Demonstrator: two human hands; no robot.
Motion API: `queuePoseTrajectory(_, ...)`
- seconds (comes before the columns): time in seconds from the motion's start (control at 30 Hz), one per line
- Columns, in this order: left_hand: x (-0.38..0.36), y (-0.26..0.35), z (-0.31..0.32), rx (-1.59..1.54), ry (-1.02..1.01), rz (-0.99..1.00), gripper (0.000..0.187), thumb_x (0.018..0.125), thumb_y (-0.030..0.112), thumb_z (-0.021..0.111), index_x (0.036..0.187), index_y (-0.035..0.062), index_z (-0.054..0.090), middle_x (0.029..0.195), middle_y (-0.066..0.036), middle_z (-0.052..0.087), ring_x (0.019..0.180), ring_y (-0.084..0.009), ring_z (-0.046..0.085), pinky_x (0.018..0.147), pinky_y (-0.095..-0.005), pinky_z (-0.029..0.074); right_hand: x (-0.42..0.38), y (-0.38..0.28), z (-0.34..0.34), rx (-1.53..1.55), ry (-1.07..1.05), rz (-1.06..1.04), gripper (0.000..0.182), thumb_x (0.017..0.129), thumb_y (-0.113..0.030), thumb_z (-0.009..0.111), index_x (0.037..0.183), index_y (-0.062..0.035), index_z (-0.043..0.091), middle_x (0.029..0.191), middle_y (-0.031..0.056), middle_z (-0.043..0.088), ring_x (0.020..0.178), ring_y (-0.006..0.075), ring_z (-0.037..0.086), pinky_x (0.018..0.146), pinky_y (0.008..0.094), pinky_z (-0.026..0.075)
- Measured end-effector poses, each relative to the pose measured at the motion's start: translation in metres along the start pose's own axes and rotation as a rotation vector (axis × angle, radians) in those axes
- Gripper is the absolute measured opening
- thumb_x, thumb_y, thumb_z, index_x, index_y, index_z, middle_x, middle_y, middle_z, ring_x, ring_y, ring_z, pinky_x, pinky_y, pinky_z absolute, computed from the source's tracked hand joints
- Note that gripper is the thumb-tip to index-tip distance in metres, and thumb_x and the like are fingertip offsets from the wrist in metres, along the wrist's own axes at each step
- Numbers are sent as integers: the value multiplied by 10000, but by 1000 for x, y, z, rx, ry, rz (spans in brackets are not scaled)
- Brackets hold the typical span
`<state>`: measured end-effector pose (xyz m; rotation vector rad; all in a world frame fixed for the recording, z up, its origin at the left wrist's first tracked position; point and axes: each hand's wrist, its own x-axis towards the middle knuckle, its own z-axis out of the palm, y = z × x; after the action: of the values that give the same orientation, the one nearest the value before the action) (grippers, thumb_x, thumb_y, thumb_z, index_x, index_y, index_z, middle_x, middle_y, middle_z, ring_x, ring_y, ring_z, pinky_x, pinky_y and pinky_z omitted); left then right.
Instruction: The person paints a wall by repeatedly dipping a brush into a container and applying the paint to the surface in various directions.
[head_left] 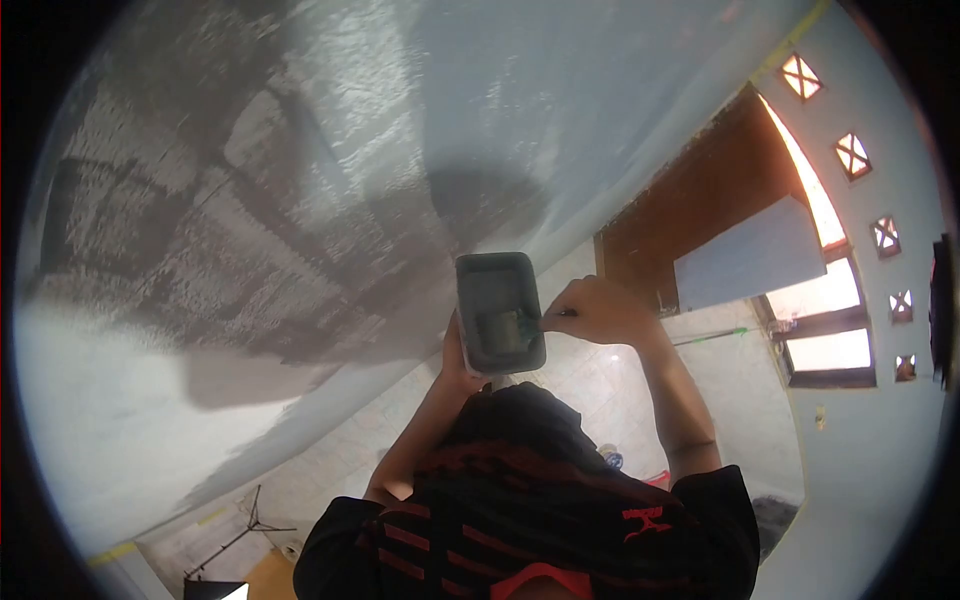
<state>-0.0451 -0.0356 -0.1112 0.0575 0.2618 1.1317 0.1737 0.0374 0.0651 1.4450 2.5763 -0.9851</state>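
Note:
A dark rectangular paint container is held up in front of my chest, its open top facing the camera. My left hand is closed on its left side and partly hidden behind it. My right hand is at the container's right rim, its fingers closed round the handle of what looks like a paintbrush. The brush's head dips inside the container, where dim light blurs its shape. Beyond the container, the wall carries shiny, uneven grey patches beside paler areas.
A brown door with a pale sheet on it stands to the right, near bright windows. A green-tipped pole lies beyond my right arm. At lower left is a black tripod on the tiled floor.

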Motion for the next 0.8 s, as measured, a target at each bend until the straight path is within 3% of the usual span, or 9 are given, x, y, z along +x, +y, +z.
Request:
queuePoseTrajectory(0.03, 1, 0, 1, -6, 34, 11, 566, 1142, 486, 357, 1485, 78, 549, 1384, -137, 672, 1234, -295, 694, 1058, -483, 590, 0, -3, -6, -8, -74, 63, 288, 966, -333, 725, 1025, -75, 840, 858, 178, 760, 796, 345, 725, 729, 439, 540)
queuePoseTrajectory(0.1, 3, 2, -2, -17, 74, 24, 551, 1147, 468, 361, 1487, 78, 548, 1384, -138, 673, 1238, -296, 692, 1061, -484, 587, 2, 7, 7, -4, 34, 48, 293, 963, -336, 729, 1014, -70, 841, 865, 171, 763, 795, 336, 720, 734, 431, 538)
queuePoseTrajectory(0.17, 8, 4, -10, -86, 0, -40, 614, 1123, 517, 363, 1520, 84, 541, 1450, -154, 647, 1290, -340, 664, 1106, -542, 547, 4, 7, 16, -40, 156, -58, 301, 960, -342, 734, 1000, -63, 841, 855, 161, 767, 759, 325, 711, 714, 420, 531)
queuePoseTrajectory(0.27, 6, 8, -2, -85, -48, -37, 616, 1124, 521, 355, 1534, 97, 533, 1462, -144, 641, 1298, -339, 658, 1120, -543, 533, -1, 5, 1, -16, 40, -1, 310, 964, -338, 729, 991, -49, 839, 830, 149, 767, 747, 301, 715, 706, 415, 527)
queuePoseTrajectory(0.47, -2, 13, 6, -91, -8, -3, 592, 1155, 505, 324, 1550, 100, 499, 1444, -132, 637, 1283, -312, 665, 1094, -530, 556, -23, -5, -24, 6, 83, 149, 324, 946, -349, 735, 977, -44, 842, 761, 133, 748, 701, 258, 703, 677, 405, 509)
queuePoseTrajectory(0.6, -6, 16, 6, -92, -29, 10, 617, 1149, 539, 318, 1558, 111, 493, 1447, -129, 636, 1293, -315, 661, 1103, -537, 550, -28, 6, -22, -54, 173, 79, 322, 929, -353, 746, 958, -48, 844, 749, 136, 742, 672, 279, 695, 658, 418, 505)
queuePoseTrajectory(0.8, -12, 12, -4, -137, -37, -16, 643, 1134, 582, 334, 1532, 116, 528, 1433, -117, 652, 1282, -307, 668, 1094, -538, 553, -35, -15, -53, -177, 88, 212, 352, 917, -379, 751, 875, -38, 829, 751, 144, 736, 752, 314, 712, 688, 426, 514)
